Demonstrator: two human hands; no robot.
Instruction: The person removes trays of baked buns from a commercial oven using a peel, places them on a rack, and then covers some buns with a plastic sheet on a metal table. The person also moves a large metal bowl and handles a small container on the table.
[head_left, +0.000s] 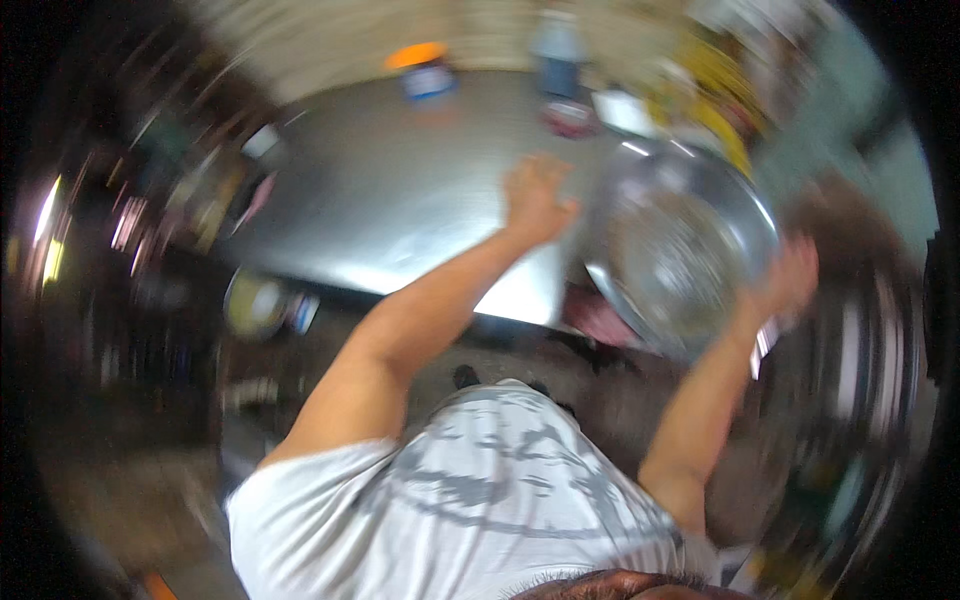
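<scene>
A wide shiny metal basin (675, 259) stands at the right end of a metal-topped table (405, 180). Its inside looks pale and grey-brown, but motion blur hides what it holds. Just left of the basin, my left hand (536, 199) is over the tabletop, thumb spread from the fingers and nothing in it. My right hand (787, 277) is at the basin's right rim, badly blurred; whether it grips the rim cannot be made out. Under the basin's near left side lies a pinkish cloth-like thing (600, 315).
Along the table's back stand a blue and white tub with an orange top (424, 71), a bluish bottle (559, 56) and a small red thing (568, 118). Yellow bags or packets (712, 90) crowd behind the basin. Below the table's left front edge sits a round yellowish container (255, 304).
</scene>
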